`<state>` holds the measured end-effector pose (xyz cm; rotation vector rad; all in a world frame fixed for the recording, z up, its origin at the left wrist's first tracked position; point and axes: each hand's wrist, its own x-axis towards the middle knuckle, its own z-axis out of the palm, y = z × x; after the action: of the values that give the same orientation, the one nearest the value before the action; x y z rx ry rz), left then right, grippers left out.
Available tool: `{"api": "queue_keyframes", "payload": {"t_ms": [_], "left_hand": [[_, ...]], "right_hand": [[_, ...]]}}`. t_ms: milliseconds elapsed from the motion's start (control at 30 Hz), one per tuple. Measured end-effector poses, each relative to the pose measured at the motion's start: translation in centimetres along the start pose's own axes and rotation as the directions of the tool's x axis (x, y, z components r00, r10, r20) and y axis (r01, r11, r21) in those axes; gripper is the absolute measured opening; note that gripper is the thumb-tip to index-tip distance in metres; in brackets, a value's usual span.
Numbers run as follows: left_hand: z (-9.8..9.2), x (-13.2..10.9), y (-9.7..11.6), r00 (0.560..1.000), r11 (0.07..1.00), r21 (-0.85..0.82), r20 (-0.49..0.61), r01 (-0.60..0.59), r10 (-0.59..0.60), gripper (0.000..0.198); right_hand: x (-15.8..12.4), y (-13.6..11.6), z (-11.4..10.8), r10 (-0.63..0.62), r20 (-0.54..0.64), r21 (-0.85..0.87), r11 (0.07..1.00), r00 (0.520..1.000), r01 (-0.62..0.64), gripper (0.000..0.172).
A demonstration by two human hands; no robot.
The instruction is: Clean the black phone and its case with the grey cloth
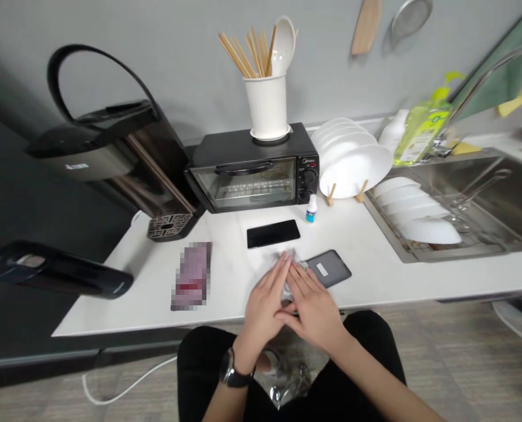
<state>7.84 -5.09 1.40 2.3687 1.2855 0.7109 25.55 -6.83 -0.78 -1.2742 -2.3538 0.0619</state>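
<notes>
Along grey wall (pixel 335 82) | white countertop (pixel 228 269) | left hand (pixel 265 308) touching right hand (pixel 317 308) | streaked floor (pixel 446 351)

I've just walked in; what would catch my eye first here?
Probably the person's left grip and right grip, meeting over a crumpled greyish thing near the front edge of the white counter. Next, the white cup of chopsticks atop the black toaster oven, then the bright green soap bottle by the sink at right.
</notes>
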Motion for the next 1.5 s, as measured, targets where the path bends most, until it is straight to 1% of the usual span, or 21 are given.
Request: {"api": "queue_keyframes", "payload": {"t_ms": [67, 100, 200, 267, 333, 400, 467, 567, 633, 700, 767, 833, 933, 967, 1067, 1100, 1133, 1233, 1333, 1433, 1500], "left_hand": [[0.0, -0.2, 0.0, 1.0, 1.0, 0.011, -0.016, 0.007, -0.006, 0.098], [0.0, -0.3, 0.1, 1.0, 1.0, 0.016, -0.017, 0.016, -0.016, 0.099], [0.1, -0.3, 0.5, 0.999, 0.999, 0.014, -0.019, 0.044, -0.043, 0.102], [0.1, -0.2, 0.7, 0.998, 0.998, 0.001, -0.024, 0.055, -0.055, 0.102], [0.2, 0.0, 0.7, 0.998, 0.998, -0.021, -0.026, 0.054, -0.055, 0.102], [0.2, 0.2, 0.6, 0.999, 0.998, -0.042, -0.029, 0.043, -0.045, 0.102], [0.2, 0.4, 0.4, 0.999, 0.998, -0.061, -0.038, 0.028, -0.031, 0.101], [0.2, 0.4, 0.3, 0.999, 0.997, -0.074, -0.046, 0.019, -0.023, 0.094], [0.3, 0.2, 0.6, 0.998, 0.997, -0.069, -0.051, 0.039, -0.043, 0.092], [0.4, -0.1, 1.0, 0.996, 0.996, -0.057, -0.051, 0.065, -0.068, 0.092], [0.4, -0.2, 1.3, 0.995, 0.995, -0.04, -0.039, 0.088, -0.089, 0.095], [0.2, 0.0, 1.2, 0.996, 0.996, -0.013, 0.008, 0.091, -0.091, 0.1], [-1.0, 1.5, -0.4, 0.992, 0.995, 0.049, 0.092, 0.081, -0.086, 0.106], [-1.5, 2.4, -1.3, 0.992, 0.992, 0.077, 0.079, 0.097, -0.103, 0.102], [-3.3, 5.4, -4.5, 0.985, 0.964, 0.203, -0.051, 0.17, -0.163, 0.081], [-3.8, 6.4, -5.5, 0.983, 0.953, 0.244, -0.068, 0.181, -0.169, 0.078], [-4.2, 7.1, -6.3, 0.984, 0.945, 0.276, -0.057, 0.178, -0.169, 0.075], [-4.6, 8.5, -7.8, 0.993, 0.942, 0.32, 0.023, 0.103, -0.117, 0.06], [-4.7, 8.7, -7.9, 0.997, 0.904, 0.426, 0.039, 0.043, -0.066, 0.048], [-5.5, 8.7, -7.2, 0.992, 0.841, 0.542, 0.102, 0.001, -0.067, 0.04], [-6.5, 8.7, -6.4, 0.989, 0.831, 0.555, 0.105, 0.028, -0.104, 0.037]], "right_hand": [[-0.1, -1.1, 0.2, -0.013, -0.007, 0.022, 1.0, 1.0, 0.013, 0.08], [-0.7, -1.2, 0.1, -0.016, -0.013, 0.023, 1.0, 1.0, 0.016, 0.079], [-3.1, 0.4, -0.9, -0.01, -0.027, 0.001, 1.0, 1.0, 0.01, 0.083], [-4.3, 2.4, -1.6, 0.047, -0.049, -0.038, 0.998, 0.998, -0.049, 0.085], [-4.5, 3.8, -1.8, 0.153, -0.114, -0.077, 0.984, 0.982, -0.163, 0.081], [-3.7, 3.7, -1.4, 0.222, -0.167, -0.083, 0.968, 0.961, -0.238, 0.079], [-2.5, 2.2, -0.7, 0.202, -0.156, -0.056, 0.975, 0.967, -0.213, 0.078], [-1.4, -0.5, -0.1, 0.083, -0.065, 0.029, 0.996, 0.994, -0.081, 0.071], [-1.4, -0.6, -0.4, 0.052, -0.035, 0.068, 0.996, 0.998, -0.05, 0.06], [-1.8, 0.9, -1.1, 0.111, -0.059, 0.06, 0.992, 0.992, -0.108, 0.053], [-2.4, 3.3, -1.7, 0.216, -0.118, 0.034, 0.976, 0.969, -0.214, 0.051], [-2.5, 5.5, -1.9, 0.294, -0.167, 0.031, 0.956, 0.941, -0.293, 0.05], [-1.6, 7.1, -1.5, 0.355, -0.21, 0.066, 0.935, 0.911, -0.349, 0.046], [-1.1, 7.2, -1.3, 0.377, -0.229, 0.078, 0.926, 0.898, -0.369, 0.044], [0.3, 7.2, -0.9, 0.448, -0.292, 0.13, 0.894, 0.845, -0.429, 0.04], [0.6, 7.2, -0.9, 0.474, -0.298, 0.162, 0.88, 0.828, -0.446, 0.038], [0.7, 7.3, -1.0, 0.503, -0.292, 0.207, 0.863, 0.813, -0.46, 0.035], [0.4, 8.0, -1.4, 0.589, -0.247, 0.426, 0.779, 0.77, -0.459, 0.026], [0.1, 8.6, -1.8, 0.654, -0.254, 0.62, 0.676, 0.712, -0.4, 0.027], [0.1, 8.5, -2.2, 0.685, -0.273, 0.688, 0.63, 0.676, -0.36, 0.03], [0.0, 8.3, -2.4, 0.693, -0.297, 0.711, 0.62, 0.657, -0.332, 0.031]]}}
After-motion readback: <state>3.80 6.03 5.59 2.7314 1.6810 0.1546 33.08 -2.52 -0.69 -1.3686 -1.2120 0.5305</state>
